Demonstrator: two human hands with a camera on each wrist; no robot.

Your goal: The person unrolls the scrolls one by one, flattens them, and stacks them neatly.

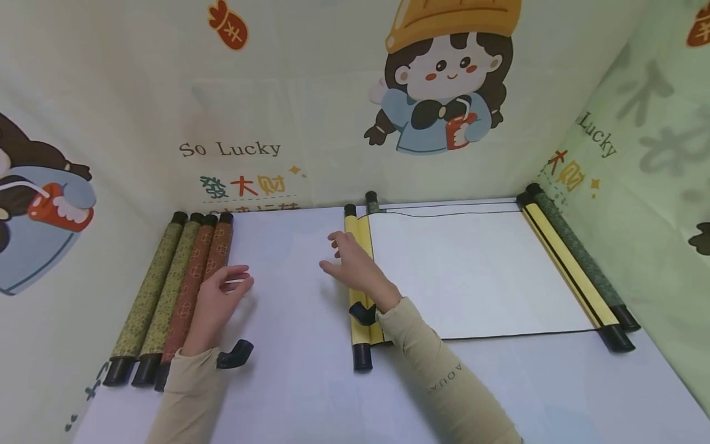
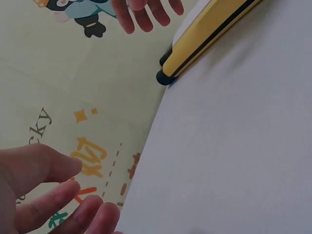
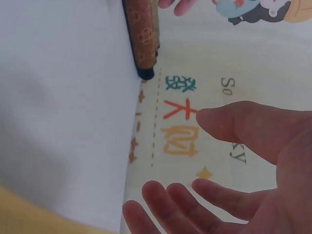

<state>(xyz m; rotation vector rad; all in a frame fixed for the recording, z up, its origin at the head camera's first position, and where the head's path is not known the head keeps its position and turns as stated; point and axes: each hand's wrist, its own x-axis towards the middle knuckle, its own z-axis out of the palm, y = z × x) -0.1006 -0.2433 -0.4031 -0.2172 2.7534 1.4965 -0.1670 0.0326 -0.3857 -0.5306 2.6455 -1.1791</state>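
Overall, a pale printed cloth (image 1: 322, 111) takes up most of the head view, its wall parts carrying cartoon figures and lettering above the white bench (image 1: 294, 296). Spread on the right half of the bench lies a blank white sheet (image 1: 477, 271), thinly edged in black. Another pale edge shows just beyond its far side. Two beige sleeves (image 1: 444, 370) reach in from the near edge, the right one crossing the sheet's near left corner. Down the sheet's left end runs a yellow roller (image 1: 360, 333); at its right end slants a second yellow roller (image 1: 574, 265), with a dark green roll (image 1: 579, 250) just beside it. Four rolled scrolls lie side by side at the bench's left: two olive ones (image 1: 146, 290) outermost, then two reddish-brown ones (image 1: 191, 296). The right grip (image 1: 357, 265), a bare hand, is over the left yellow roller, fingers and thumb spread apart, holding nothing. The left grip (image 1: 213, 302) is by the reddish-brown scrolls, fingers loosely bent, a gap to the thumb, likewise holding nothing; whether it touches them I cannot tell. Smallest, a dark green roll end (image 1: 371, 200) with a black cap pokes out past the sheet's far left corner.
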